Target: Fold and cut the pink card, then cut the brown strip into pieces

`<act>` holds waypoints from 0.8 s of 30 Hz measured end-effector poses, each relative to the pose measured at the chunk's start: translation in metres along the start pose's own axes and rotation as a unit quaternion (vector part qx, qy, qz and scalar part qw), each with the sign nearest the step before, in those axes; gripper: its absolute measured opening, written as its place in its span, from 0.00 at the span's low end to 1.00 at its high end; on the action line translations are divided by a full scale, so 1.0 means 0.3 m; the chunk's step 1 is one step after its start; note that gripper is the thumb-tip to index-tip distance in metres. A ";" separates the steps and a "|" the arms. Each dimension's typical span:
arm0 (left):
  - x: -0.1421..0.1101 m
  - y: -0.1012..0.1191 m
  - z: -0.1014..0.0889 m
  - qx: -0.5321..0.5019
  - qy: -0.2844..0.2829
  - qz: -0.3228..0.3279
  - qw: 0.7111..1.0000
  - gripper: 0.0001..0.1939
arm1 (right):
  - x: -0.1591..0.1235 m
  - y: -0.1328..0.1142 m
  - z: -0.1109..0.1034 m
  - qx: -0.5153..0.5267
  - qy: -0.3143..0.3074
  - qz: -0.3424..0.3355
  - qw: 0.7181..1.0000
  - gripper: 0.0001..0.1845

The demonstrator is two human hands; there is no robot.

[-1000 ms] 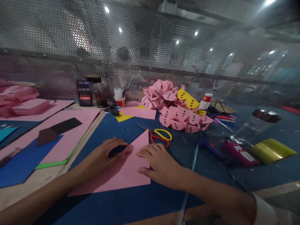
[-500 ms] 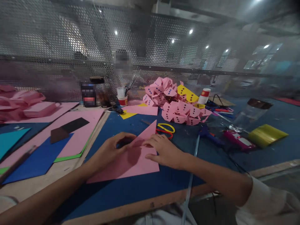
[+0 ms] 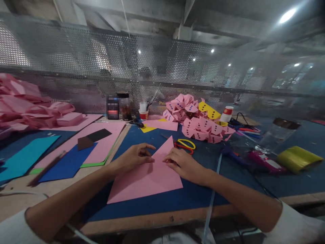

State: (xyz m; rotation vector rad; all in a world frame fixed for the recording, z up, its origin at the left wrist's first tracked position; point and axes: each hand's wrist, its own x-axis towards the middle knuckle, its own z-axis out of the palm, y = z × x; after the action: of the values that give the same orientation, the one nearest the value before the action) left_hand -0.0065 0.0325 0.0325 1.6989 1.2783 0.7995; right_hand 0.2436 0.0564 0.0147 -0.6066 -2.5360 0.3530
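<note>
A sheet of pink paper (image 3: 149,179) lies on the blue mat, its upper corner pointing away from me. My left hand (image 3: 133,156) is at the sheet's upper left edge, thumb touching the paper and index finger stretched out apart from it. On the right edge, my right hand (image 3: 184,164) has its fingers bunched together, thumb and fingertips pinching at the paper. Just beyond that hand lie scissors (image 3: 185,145) with red and yellow handles, their blades partly behind the sheet's tip.
Dotted pink paper pieces (image 3: 203,127) are heaped behind the scissors. Blue paper (image 3: 67,166) and turquoise paper (image 3: 30,157) lie left. A hot glue gun (image 3: 233,154), a magenta device (image 3: 265,162) and a clear jar (image 3: 279,135) stand right. A perforated metal screen (image 3: 162,71) runs behind.
My right fingers have drawn in from a spread pose to a bunched one at the paper. My left index finger has straightened. The view has tilted up and shifted left.
</note>
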 end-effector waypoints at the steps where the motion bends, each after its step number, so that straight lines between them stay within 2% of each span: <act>1: -0.001 0.004 -0.002 0.003 -0.008 0.002 1.000 0.28 | -0.001 -0.002 -0.002 0.000 0.001 -0.001 1.000 0.10; 7: -0.017 0.044 -0.014 -0.004 -0.024 -0.012 1.000 0.26 | -0.003 -0.023 -0.025 -0.018 0.009 -0.010 1.000 0.10; 12: -0.014 0.037 -0.040 -0.037 -0.026 -0.019 0.999 0.25 | -0.002 -0.056 -0.049 -0.032 0.038 -0.025 0.998 0.08; 17: -0.003 0.028 -0.079 -0.063 0.033 -0.011 0.997 0.26 | -0.003 -0.064 -0.072 -0.075 0.096 -0.027 0.992 0.08; 21: -0.015 0.041 -0.088 -0.089 0.076 0.010 0.993 0.26 | -0.007 -0.049 -0.080 -0.100 0.099 -0.035 0.989 0.09; 24: -0.029 0.059 -0.083 -0.130 0.080 0.026 0.988 0.26 | -0.005 -0.033 -0.070 -0.058 0.101 -0.023 0.993 0.10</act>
State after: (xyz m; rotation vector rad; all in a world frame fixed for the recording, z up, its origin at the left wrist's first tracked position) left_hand -0.0228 0.0281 0.0592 1.4861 1.1815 1.1031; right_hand 0.2522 0.0498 0.0351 -0.5943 -2.3820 0.1207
